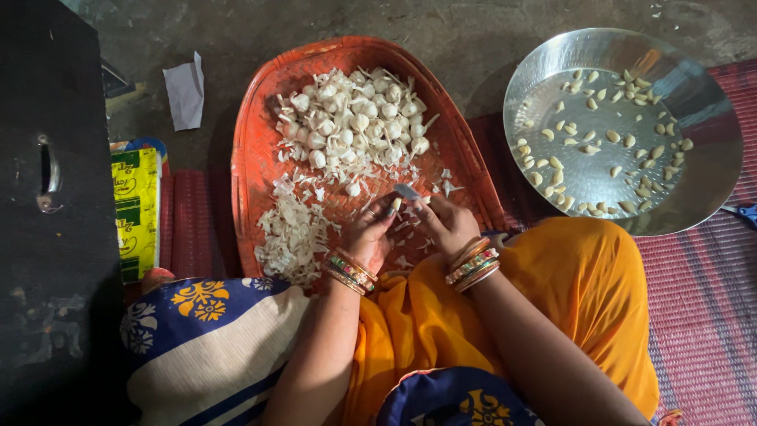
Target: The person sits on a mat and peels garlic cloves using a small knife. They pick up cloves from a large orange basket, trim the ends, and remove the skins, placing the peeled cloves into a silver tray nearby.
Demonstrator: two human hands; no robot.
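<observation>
A woven orange-red winnowing basket (260,150) fills the centre of the frame, with a heap of white garlic cloves (355,118) in its upper half and papery skins (292,233) lower left. At upper right sits a round steel plate (702,166) of peeled cloves (607,150). At bottom centre the left hand (369,235) pinches one small garlic clove (396,205); the right hand (448,222) curls closed beside it, touching the same clove

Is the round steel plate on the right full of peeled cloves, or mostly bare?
Mostly bare. The steel plate holds only scattered peeled cloves in one loose layer, with shiny metal showing between them.
</observation>
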